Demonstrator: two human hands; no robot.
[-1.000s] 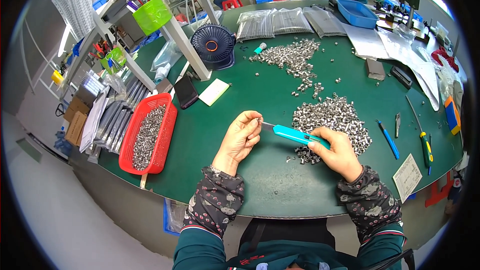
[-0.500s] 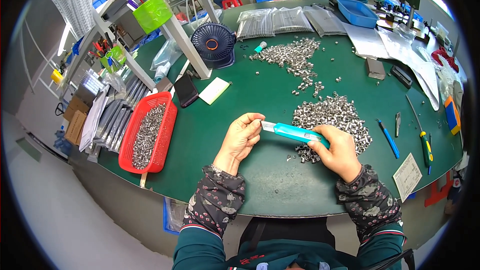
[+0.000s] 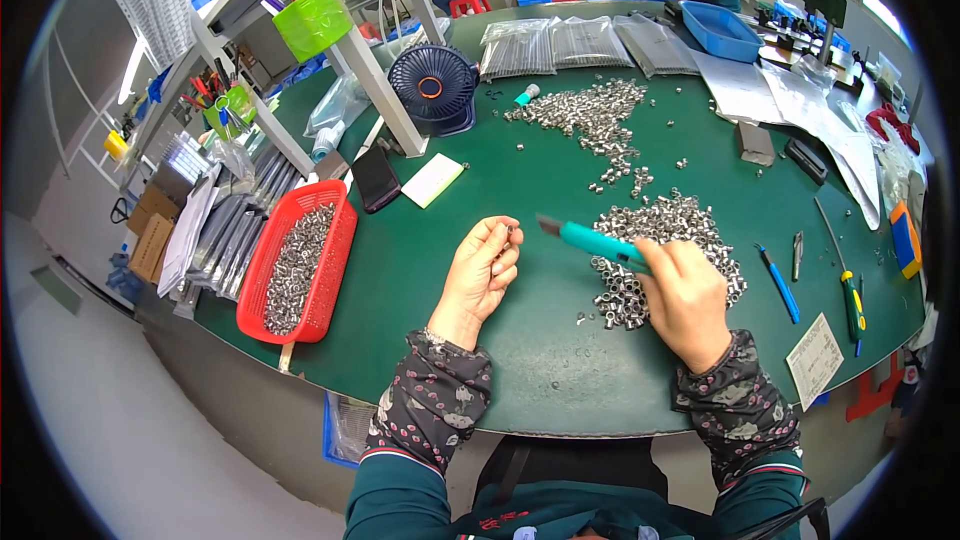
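My right hand [image 3: 685, 295] is closed round the handle of a teal utility knife [image 3: 600, 243], whose blade points left and stands a little apart from my other hand. Between thumb and forefinger, my left hand [image 3: 480, 275] pinches a small metal ring [image 3: 510, 229], mostly hidden by the fingertips. Beside and beneath the knife hand lies a heap of small silvery metal rings [image 3: 700, 230] on the green table [image 3: 530, 370]. A few dark bits rest near the heap's lower left edge.
A red basket [image 3: 345, 235] of metal rings stands left, near a phone [image 3: 375, 180] and a pale notepad [image 3: 432, 181]. Farther back are a fan [image 3: 432, 85] and a second ring pile [image 3: 590, 110]. A blue pen-like tool [image 3: 778, 285] and a screwdriver [image 3: 850, 290] lie right.
The knife blade has come away from my left fingertips, and my right hand has turned and moved slightly right with it. My left hand keeps its pinch almost in place.
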